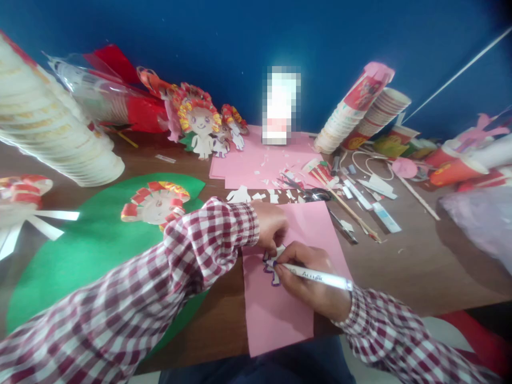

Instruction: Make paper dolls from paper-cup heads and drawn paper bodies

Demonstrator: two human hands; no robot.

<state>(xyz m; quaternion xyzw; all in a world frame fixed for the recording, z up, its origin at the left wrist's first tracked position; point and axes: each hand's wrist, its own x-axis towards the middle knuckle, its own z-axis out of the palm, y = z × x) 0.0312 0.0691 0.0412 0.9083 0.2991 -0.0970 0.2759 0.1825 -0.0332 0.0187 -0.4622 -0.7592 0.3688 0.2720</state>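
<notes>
A small white paper figure cutout (276,278) with a purple outline lies on a pink sheet of paper (276,325) at the table's front edge. My left hand (272,226) has its fingers curled and bent down onto the upper part of the cutout, holding it against the sheet. In a pen grip, my right hand (310,277) is closed around a white acrylic marker (320,276). The marker's tip meets the cutout's edge, just below my left fingertips. My fingers partly cover the cutout.
Leftward lie a large green paper leaf (100,256) and a paper-curl head (154,205). Stacked paper cups (60,117) lean at left, more cups (352,112) at right. Behind are decorated paper figures (202,130), a lit phone (281,106), white scraps and scissors (316,194).
</notes>
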